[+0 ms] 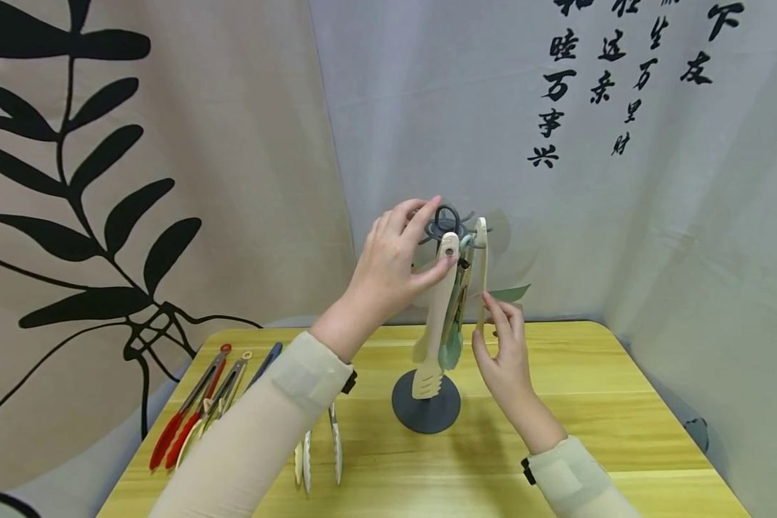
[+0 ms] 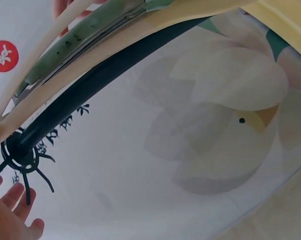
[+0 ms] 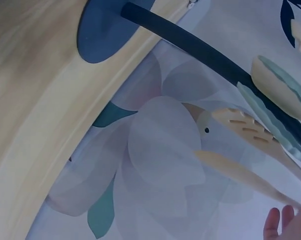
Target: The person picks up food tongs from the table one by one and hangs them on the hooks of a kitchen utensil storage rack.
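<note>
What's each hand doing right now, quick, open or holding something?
Left hand: open at the top of the utensil rack, thumb against the front beige tongs.
Right hand: appears to pinch the edge-on beige tongs.

The right wrist view crops the utensil rack [image 3: 191, 44].

On the desk [image 1: 621, 432], a utensil stand [image 1: 426, 417] rises between left grip [image 1: 391, 252] and right grip [image 1: 506, 352]; tongs [image 1: 180, 430] lie left of the left grip, a curtain [image 1: 440, 101] behind.
</note>
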Motion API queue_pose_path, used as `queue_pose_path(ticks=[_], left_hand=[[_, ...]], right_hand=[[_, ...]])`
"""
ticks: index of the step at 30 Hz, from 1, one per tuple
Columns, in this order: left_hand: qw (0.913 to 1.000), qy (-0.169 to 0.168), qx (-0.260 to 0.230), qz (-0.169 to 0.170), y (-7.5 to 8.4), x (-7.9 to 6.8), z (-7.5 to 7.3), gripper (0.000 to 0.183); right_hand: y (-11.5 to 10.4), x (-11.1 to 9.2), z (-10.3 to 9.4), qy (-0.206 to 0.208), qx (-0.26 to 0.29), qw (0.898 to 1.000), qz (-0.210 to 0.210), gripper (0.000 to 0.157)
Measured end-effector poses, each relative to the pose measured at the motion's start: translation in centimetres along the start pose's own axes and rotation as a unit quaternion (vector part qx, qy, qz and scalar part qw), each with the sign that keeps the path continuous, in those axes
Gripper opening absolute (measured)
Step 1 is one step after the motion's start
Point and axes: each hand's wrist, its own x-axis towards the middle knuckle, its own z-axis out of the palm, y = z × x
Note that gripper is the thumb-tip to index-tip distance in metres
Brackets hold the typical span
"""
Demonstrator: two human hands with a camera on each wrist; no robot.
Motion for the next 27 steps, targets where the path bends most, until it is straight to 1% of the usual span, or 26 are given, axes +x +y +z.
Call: queue_pose_path(ticks=[3,6,10,13,16,19,22,26,27], left_hand=[[1.0,0.005,-0.004,0.001,0.0,-0.1,0.1,0.073],[0.9999,0.008,-0.011,-0.002,0.0,-0.4,0.0,0.075],[0.9996,0.011,-0.027,-0.004,0.0,-0.7,0.0,0.079],[0.9992,0.012,-0.039,-0.003,0.0,-0.9,0.0,0.083],[0.9986,0.014,-0.051,-0.005,-0.1,-1.2,0.0,0.087],[0.9966,0.02,-0.078,-0.016,-0.3,-1.9,-0.3,0.089],[0.9928,0.038,-0.109,-0.031,-0.7,-2.8,-0.4,0.083],[0.9864,0.083,-0.135,-0.043,-1.6,-4.3,-0.3,0.077],[0.9852,0.089,-0.138,-0.05,-1.9,-4.8,-0.3,0.076]], right_hand=[[-0.3,0.3,-0.4,0.005,0.007,1.0,0.009,0.061],[-2.0,1.0,-0.9,0.016,0.013,1.0,0.002,0.058],[-2.7,1.6,-1.4,0.026,0.021,0.999,-0.007,0.059],[-1.8,1.7,-1.5,0.027,0.023,0.999,-0.011,0.063],[-1.9,2.1,-1.9,0.029,0.023,0.999,-0.022,0.063],[-2.3,2.7,-2.5,0.029,0.026,0.999,-0.028,0.063],[-2.6,3.2,-3.1,0.025,0.03,0.999,-0.033,0.062],[-2.9,3.9,-3.8,0.014,0.025,0.998,-0.049,0.062],[-2.9,4.0,-4.0,0.011,0.022,0.998,-0.053,0.062]])
